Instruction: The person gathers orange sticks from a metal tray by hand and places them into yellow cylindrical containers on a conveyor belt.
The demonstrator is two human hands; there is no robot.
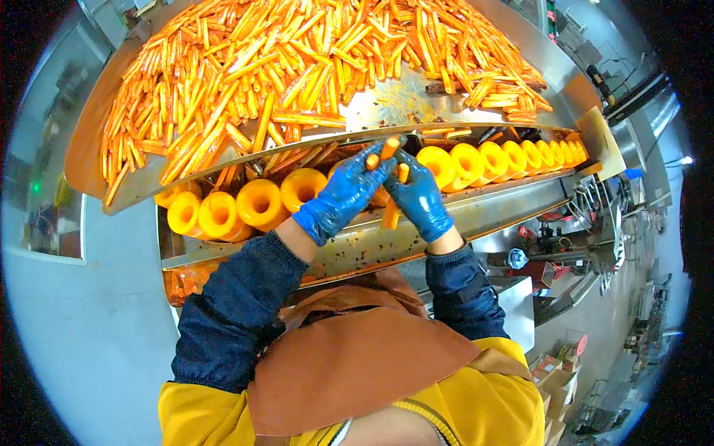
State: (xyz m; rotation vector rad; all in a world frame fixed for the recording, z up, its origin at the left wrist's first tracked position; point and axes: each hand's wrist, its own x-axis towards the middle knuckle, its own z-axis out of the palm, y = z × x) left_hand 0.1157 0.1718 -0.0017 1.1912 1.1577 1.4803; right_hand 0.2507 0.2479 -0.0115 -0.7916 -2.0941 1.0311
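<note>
Both my hands wear blue gloves and meet over a row of round orange cups [259, 205] with holes in their middles. My left hand [344, 195] has its fingers closed on short orange sticks [390, 148], whose ends poke out by the fingertips. Close beside it, my right hand [424, 199] is also closed on an orange stick [390, 214] that points down below the palm. The fingers partly hide the sticks and one cup behind them. Beyond the cups, a large heap of glossy orange sticks [245, 82] lies on a metal tray [394, 100].
A raised metal edge [216, 172] separates the heap from the cups. Nearer me runs a stained metal ledge [387, 241]. An orange mass [195, 282] sits under its left end. Cardboard boxes [554, 379] stand on the floor at the right.
</note>
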